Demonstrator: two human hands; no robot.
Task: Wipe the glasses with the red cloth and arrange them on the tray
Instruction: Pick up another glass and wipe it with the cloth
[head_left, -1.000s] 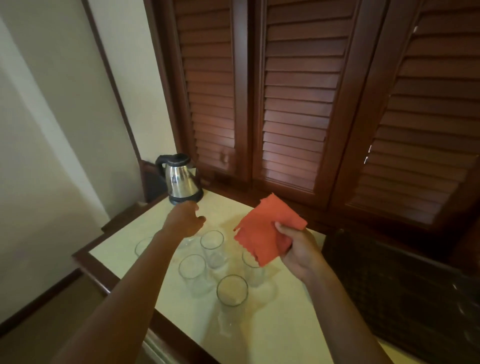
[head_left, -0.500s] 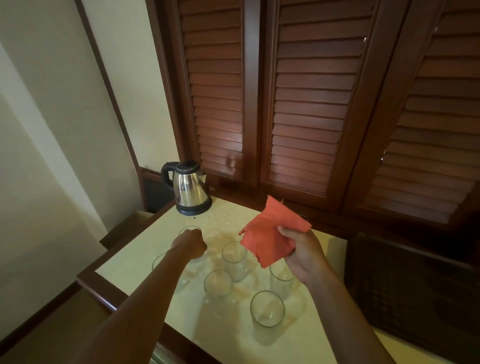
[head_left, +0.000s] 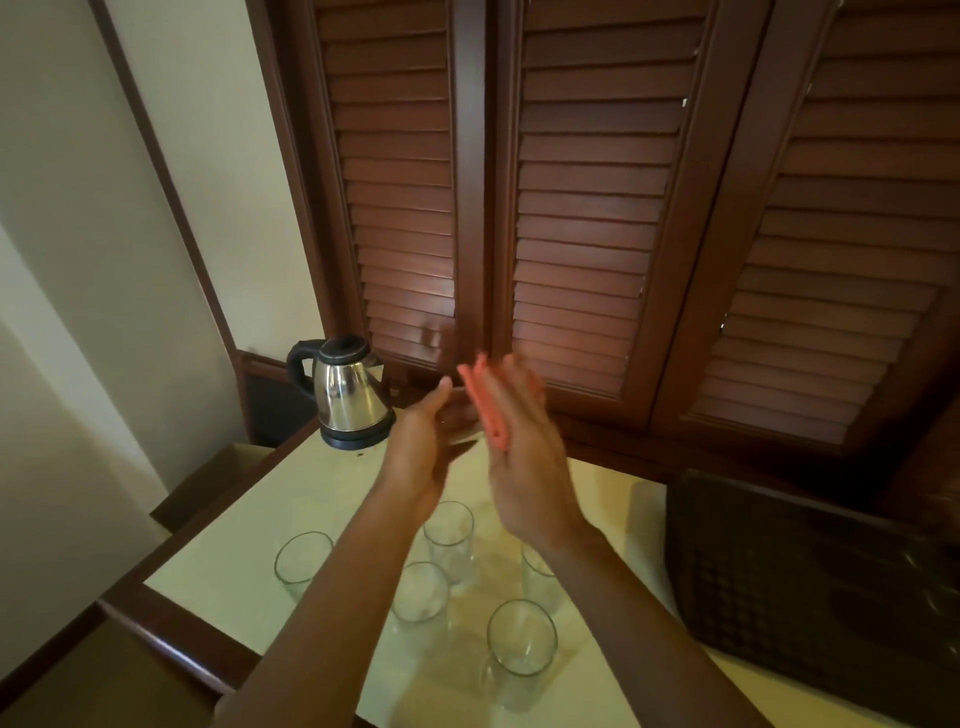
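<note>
Glasses: five stand upright on the pale table (head_left: 311, 483), below and nearer than the raised fingers; one far left (head_left: 302, 564), one under the left wrist (head_left: 449, 540), one under the left forearm (head_left: 420, 597), one under the right wrist (head_left: 537, 582), one nearest the camera (head_left: 521, 649).
Tray (head_left: 810, 587): dark, right of both hands, no glass visible on it.
Kettle (head_left: 349, 395): steel, left of the left fingers.
Left hand (head_left: 423, 447): raised, fingers curved round a blurred, apparently clear object; what it is, cannot tell.
Right hand (head_left: 524, 452): raised, fingers extended together, pressing the cloth towards the left palm.
Red cloth (head_left: 483, 400): edge-on between the palms.
</note>
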